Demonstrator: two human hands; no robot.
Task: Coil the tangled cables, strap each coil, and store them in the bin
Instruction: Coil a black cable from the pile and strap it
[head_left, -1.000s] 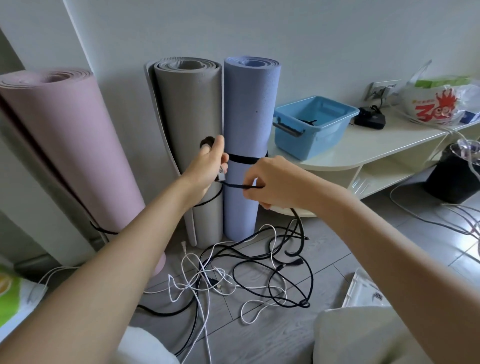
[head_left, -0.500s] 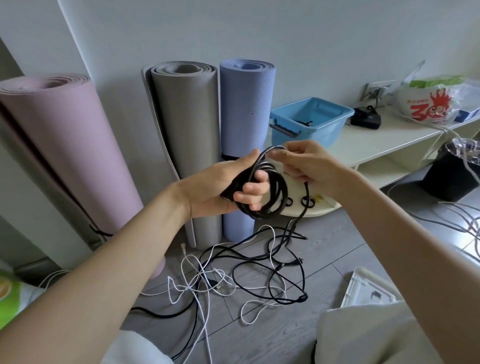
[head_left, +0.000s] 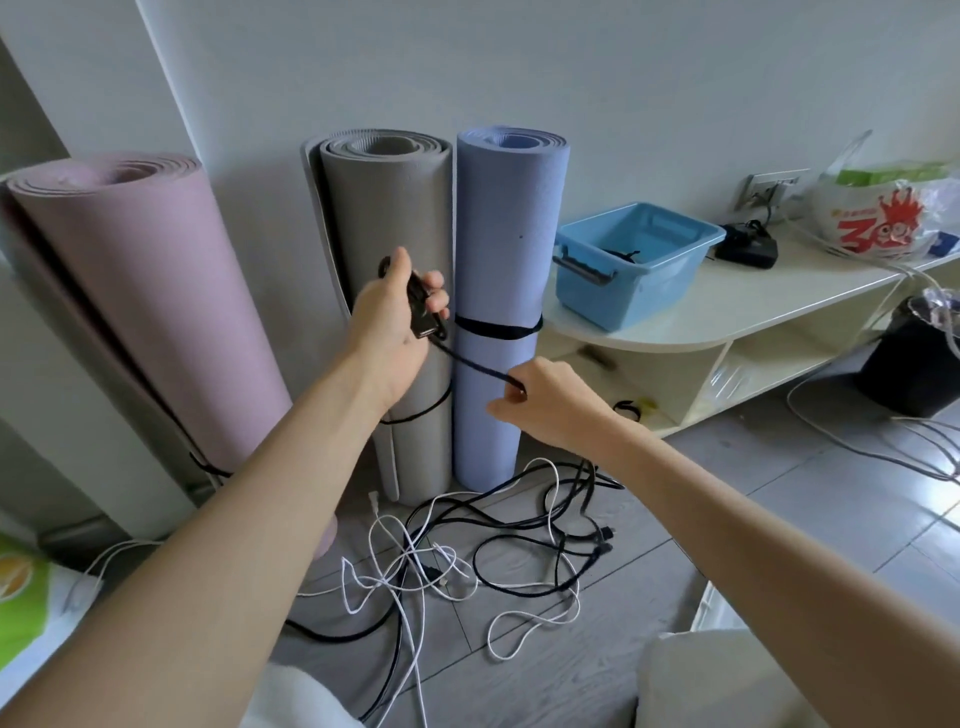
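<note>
Grey floor tiles (head_left: 779, 519) run up to a pale wall, where three rolled mats stand: a pink mat (head_left: 145, 291), a grey mat (head_left: 384, 208) and a blue mat (head_left: 511, 218). On the floor in front of them lies a messy pile of black and white cables (head_left: 467, 561), all mixed up.

The left hand (head_left: 395, 312) is lifted up in front of the grey mat. Its fingers are curled round a small black cable bundle (head_left: 423, 306), so the loops cannot spring open. From that bundle a black cable (head_left: 475, 364) runs tight, down and to the right, to the right hand (head_left: 540, 402). That hand pinches the cable between thumb and fingers. I think it pulls the line straight so the next loop will go on neat.

A blue bin (head_left: 631, 260) sits on the cream shelf unit (head_left: 727, 322) to the right, close by for dropping coils in. Something small and black lies inside already; I cannot tell what it is.

Most cables are on the floor, so the job looks just begun.
</note>
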